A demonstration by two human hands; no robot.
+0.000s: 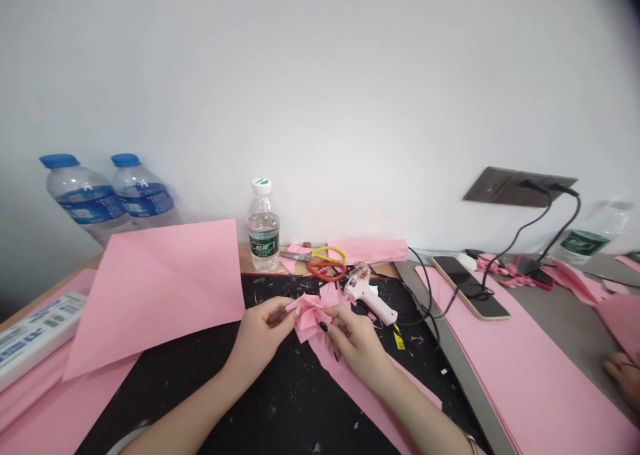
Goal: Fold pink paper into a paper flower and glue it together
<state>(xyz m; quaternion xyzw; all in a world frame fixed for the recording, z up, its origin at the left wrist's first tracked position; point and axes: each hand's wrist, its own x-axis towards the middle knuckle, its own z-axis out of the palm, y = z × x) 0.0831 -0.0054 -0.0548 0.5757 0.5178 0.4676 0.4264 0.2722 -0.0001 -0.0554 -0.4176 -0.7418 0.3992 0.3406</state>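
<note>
A folded pink paper flower [309, 315] is held between both hands above the black mat [250, 401]. My left hand [265, 328] pinches its left side between thumb and fingers. On its right side, my right hand [353, 341] grips the lower petals, dark-nailed fingertips pressed against the paper. A long pink paper strip [350, 388] lies on the mat beneath my right hand and forearm. Just beyond that hand rests a pale pink glue gun [373, 298], and scissors [327, 261] with a yellow and a red handle loop lie farther back.
A small water bottle [264, 231] stands against the wall; two large blue-capped bottles [93, 198] are at left. Pink sheets [170, 288] and a white box [40, 335] lie left. At right are a phone [470, 288], cables into a wall socket [520, 185], and another person's hand [623, 371].
</note>
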